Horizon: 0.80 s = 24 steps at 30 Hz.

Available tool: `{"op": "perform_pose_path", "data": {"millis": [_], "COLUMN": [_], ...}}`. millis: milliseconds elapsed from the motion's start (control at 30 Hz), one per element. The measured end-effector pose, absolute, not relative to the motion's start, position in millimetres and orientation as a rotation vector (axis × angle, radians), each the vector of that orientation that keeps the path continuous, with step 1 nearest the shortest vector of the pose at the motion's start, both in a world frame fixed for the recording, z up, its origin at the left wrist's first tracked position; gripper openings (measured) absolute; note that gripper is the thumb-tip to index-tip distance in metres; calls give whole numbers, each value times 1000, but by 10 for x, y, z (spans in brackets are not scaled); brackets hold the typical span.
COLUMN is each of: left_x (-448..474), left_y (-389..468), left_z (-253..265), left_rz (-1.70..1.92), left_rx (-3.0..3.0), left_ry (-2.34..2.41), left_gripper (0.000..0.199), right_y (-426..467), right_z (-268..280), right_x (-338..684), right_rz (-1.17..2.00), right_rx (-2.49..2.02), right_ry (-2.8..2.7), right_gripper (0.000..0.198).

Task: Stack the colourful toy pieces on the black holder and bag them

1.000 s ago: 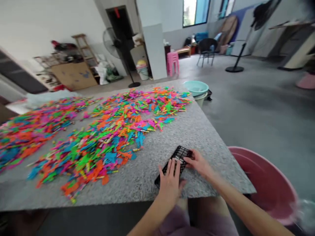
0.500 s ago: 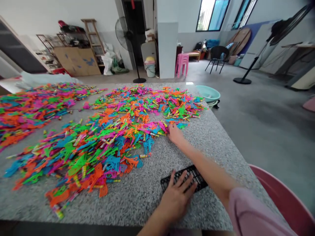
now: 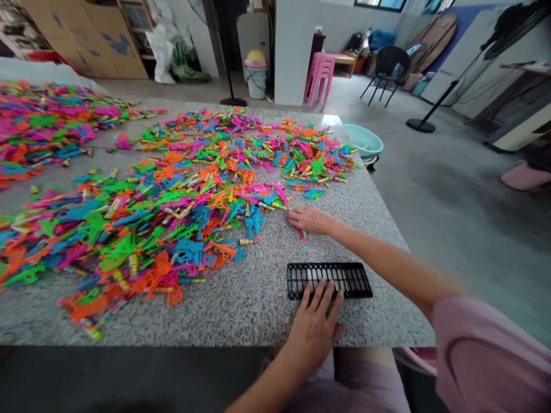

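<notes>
My left hand (image 3: 316,321) lies with fingers spread on the near edge of a black slotted plastic tray (image 3: 359,281). White strips show in the tray's middle slots; the end slots look dark. Beyond the tray, my right hand (image 3: 312,221) is closed just off the right tip of a heap of small plastic toy guns (image 3: 172,201). Pink and green ends of a toy gun (image 3: 303,234) poke out beneath its fingers; the rest is hidden by the hand. The toy guns are orange, green, pink and blue, many with yellow-tipped ends.
The speckled stone table (image 3: 267,310) ends in front of my lap and on the right. More toy guns (image 3: 43,126) are piled at the far left. Past the right edge stands a light green basin (image 3: 364,140); a pink tub (image 3: 424,358) sits below the table.
My right hand has drawn back from the heap's edge toward me, with a pink piece under its fingers. The tray now sits straighter under my left hand. The view has tilted down.
</notes>
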<state>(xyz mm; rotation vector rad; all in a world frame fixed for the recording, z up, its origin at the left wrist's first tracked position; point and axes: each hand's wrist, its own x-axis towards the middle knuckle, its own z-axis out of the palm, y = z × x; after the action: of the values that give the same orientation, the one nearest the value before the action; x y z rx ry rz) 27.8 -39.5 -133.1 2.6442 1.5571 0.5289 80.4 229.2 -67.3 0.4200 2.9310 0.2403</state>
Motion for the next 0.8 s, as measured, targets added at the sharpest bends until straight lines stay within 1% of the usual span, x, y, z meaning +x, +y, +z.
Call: {"op": "perform_pose_path", "data": {"millis": [67, 133, 200, 233, 267, 300, 333, 367, 400, 433, 500, 633, 800], "left_x": [363, 450, 519, 543, 560, 572, 579, 584, 588, 593, 604, 635, 641], "left_y": [-408, -407, -407, -407, -409, -410, -412, -413, -413, -413, -411, -396, -379], "left_z": [-1309, -1288, -1284, -1289, -1297, -1308, -1320, -1332, -1343, -1352, -1364, -1373, -1371], "left_rz": [536, 543, 552, 556, 561, 564, 565, 564, 562, 559, 556, 564, 548], "left_rx": [2598, 2544, 2508, 2498, 2494, 2494, 2493, 2490, 2484, 2477, 2463, 2449, 2471], "left_ry": [1595, 1635, 1651, 1647, 1638, 1625, 1614, 1605, 1600, 1597, 1591, 1569, 1544], "left_gripper": [59, 64, 69, 71, 71, 71, 71, 70, 68, 67, 62, 51, 40], "right_y": [2380, 2322, 2081, 1894, 1674, 1436, 1195, 970, 774, 617, 423, 348, 308], "right_z": [-659, -627, -612, -618, -635, -659, -687, -712, -732, -743, -744, -749, -861], "right_x": [887, 1069, 1275, 1359, 1419, 1451, 1458, 1444, 1416, 1384, 1331, 1314, 1322], "right_rz": [140, 18, -228, -466, -804, -1203, -1601, -1911, -2094, -2192, -2164, -2010, -1819], "right_rx": [462, 634, 898, 1069, 1277, 1464, 1589, 1671, 1753, 1801, 1847, 1750, 1801], "right_ry": [2993, 3093, 3198, 3223, 3198, 3080, 2910, 2735, 2592, 2506, 2483, 2590, 2673], "right_gripper": [26, 24, 21, 16, 7, 5, 14, 22, 27, 29, 26, 15, 14]}}
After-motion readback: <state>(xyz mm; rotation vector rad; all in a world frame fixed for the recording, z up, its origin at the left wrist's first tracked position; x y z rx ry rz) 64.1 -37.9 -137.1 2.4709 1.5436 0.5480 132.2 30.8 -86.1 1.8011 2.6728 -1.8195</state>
